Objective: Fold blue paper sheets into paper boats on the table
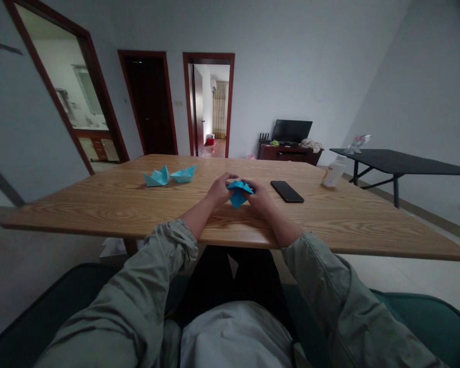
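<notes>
A partly folded piece of blue paper (238, 196) is held between my two hands, just above the near middle of the wooden table (111, 214). My left hand (219, 190) grips its left side, with the fingers bent around the edge. On the right side, my right hand (259, 196) holds the paper, its fingertips partly hidden behind the folds. Two folded blue paper shapes stand on the table to the left: one with upright points (158, 177), and beside it a boat-like one (184, 175).
A black phone (286, 191) lies right of my hands. Farther right stands a whitish bottle (334, 173). Beyond the table are a black side table (410, 161) with a clear plastic item on it, and a television (292, 131) on a low cabinet.
</notes>
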`<state>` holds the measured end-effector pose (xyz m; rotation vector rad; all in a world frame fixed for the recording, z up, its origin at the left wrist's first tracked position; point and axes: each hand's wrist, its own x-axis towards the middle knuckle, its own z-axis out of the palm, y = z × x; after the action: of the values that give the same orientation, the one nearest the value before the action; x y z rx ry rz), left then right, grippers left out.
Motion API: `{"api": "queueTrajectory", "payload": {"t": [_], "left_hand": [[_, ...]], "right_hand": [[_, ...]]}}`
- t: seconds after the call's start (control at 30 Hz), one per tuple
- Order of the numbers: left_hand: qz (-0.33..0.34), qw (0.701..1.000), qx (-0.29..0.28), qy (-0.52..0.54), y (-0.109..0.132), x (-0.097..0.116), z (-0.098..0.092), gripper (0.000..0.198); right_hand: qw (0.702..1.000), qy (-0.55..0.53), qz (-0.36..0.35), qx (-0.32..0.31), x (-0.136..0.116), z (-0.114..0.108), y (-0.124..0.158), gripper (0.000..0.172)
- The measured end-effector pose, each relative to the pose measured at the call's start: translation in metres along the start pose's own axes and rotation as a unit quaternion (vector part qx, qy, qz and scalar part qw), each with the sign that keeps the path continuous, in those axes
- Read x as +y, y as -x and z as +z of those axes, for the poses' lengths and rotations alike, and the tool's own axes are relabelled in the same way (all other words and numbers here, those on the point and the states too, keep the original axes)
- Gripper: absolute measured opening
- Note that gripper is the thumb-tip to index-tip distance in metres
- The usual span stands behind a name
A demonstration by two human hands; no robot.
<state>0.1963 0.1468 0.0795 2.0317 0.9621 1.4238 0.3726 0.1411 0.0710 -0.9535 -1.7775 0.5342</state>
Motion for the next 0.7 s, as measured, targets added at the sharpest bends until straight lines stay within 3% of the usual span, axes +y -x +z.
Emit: {"api": "queueTrajectory", "payload": {"t": [0.1,0.2,0.33,0.47,0.57,0.7], "left_hand": [[0.044,0.996,0.027,-0.072,-0.002,0.004,0.003,0.038],[0.058,0.997,0.027,-0.053,-0.005,0.001,0.004,0.036],[-0.037,0.994,0.025,0.095,-0.009,-0.007,-0.002,0.038],[-0.164,0.951,-0.028,0.26,-0.007,-0.006,-0.008,0.063],[-0.184,0.94,-0.049,0.282,-0.004,-0.002,-0.01,0.067],[-0.162,0.958,-0.031,0.233,-0.005,0.001,-0.009,0.069]], "right_hand": [[0.997,0.061,-0.023,0.038,0.002,-0.001,-0.001,0.044],[0.998,0.046,-0.016,0.037,0.003,-0.002,-0.002,0.05],[1.0,-0.018,0.019,0.005,0.005,-0.003,-0.003,0.056],[0.998,-0.062,0.02,0.003,0.009,-0.002,-0.006,0.056],[0.998,-0.06,0.008,0.007,0.014,-0.002,-0.006,0.056],[1.0,-0.005,-0.008,0.016,0.017,-0.002,-0.005,0.055]]}}
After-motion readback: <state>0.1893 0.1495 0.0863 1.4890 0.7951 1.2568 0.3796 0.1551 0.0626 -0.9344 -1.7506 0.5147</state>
